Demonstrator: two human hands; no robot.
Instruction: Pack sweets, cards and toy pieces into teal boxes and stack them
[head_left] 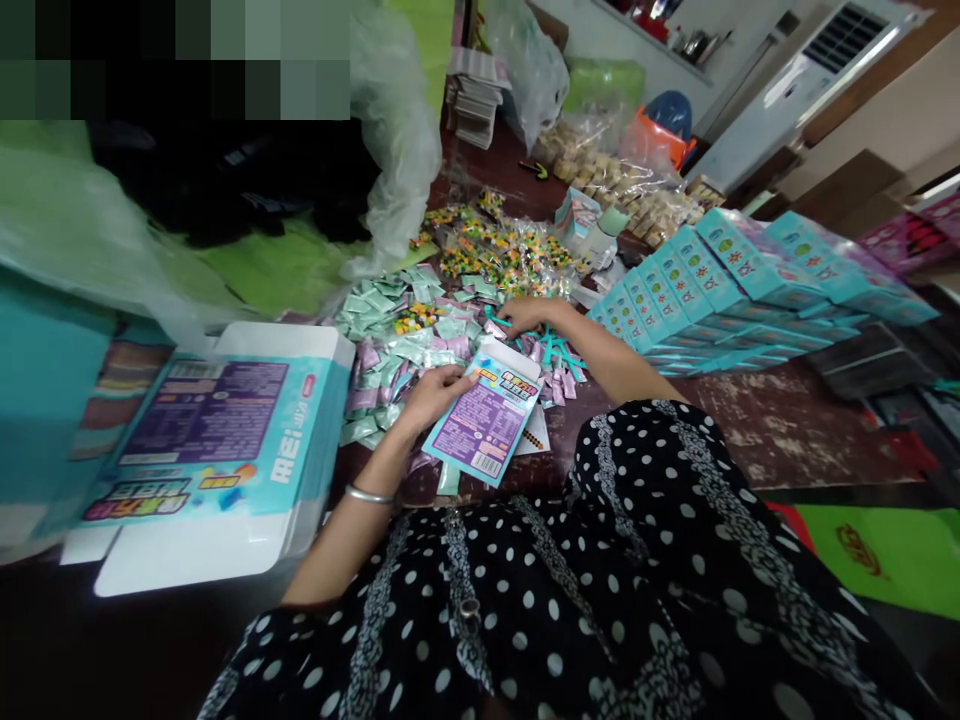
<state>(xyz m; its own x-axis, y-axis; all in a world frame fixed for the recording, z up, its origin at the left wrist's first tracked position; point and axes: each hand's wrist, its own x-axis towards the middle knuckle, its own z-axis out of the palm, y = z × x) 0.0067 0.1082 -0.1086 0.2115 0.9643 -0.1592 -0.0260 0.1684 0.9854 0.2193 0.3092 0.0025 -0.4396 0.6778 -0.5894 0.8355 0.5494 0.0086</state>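
Observation:
My left hand grips the left edge of a small blue and purple carton, whose white end flap stands open at the far side. Beyond it, my right hand reaches into the pile with bent fingers; what its fingertips hold, if anything, is too small to make out. Around both hands lie mint-green sachets, lilac sachets and thin teal plastic pieces. A white printed sheet sits partly under the carton.
Flattened cartons are stacked at the left. Filled blue boxes stand in rows at the right. Behind the sachets are clear bags of coloured beads and bags of wooden pieces. A green bag lies at the lower right.

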